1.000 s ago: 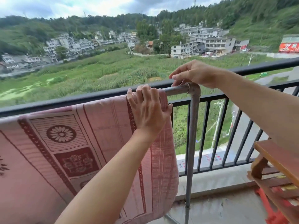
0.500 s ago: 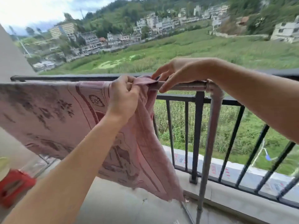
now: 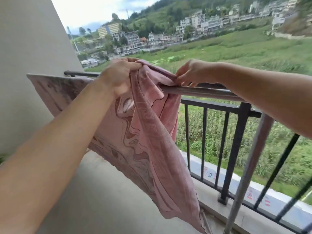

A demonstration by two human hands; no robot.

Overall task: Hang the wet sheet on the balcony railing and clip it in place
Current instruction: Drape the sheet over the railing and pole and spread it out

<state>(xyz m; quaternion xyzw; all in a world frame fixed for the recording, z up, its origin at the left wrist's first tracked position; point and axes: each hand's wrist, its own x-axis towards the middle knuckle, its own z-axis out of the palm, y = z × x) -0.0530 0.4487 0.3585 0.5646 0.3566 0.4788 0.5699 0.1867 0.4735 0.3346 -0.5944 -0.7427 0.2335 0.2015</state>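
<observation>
A pink patterned sheet (image 3: pixel 148 132) hangs over a grey metal pipe rail (image 3: pixel 202 92) that runs just inside the black balcony railing (image 3: pixel 236 112). My left hand (image 3: pixel 118 76) grips a bunched fold of the sheet's top edge, lifted above the pipe. My right hand (image 3: pixel 192 73) pinches the sheet's edge where it lies on the pipe. The sheet's end droops in loose folds toward the floor. No clip is visible.
A pale wall (image 3: pixel 33 56) closes the balcony on the left. The grey pipe's upright post (image 3: pixel 253 157) stands at the right, in front of the black bars. The concrete floor (image 3: pixel 101 200) lies below; fields and buildings are beyond.
The view has swung left. My left hand has gathered the sheet's edge and lifted it off the pipe. My right hand moved from the pipe's corner leftward onto the sheet's edge.
</observation>
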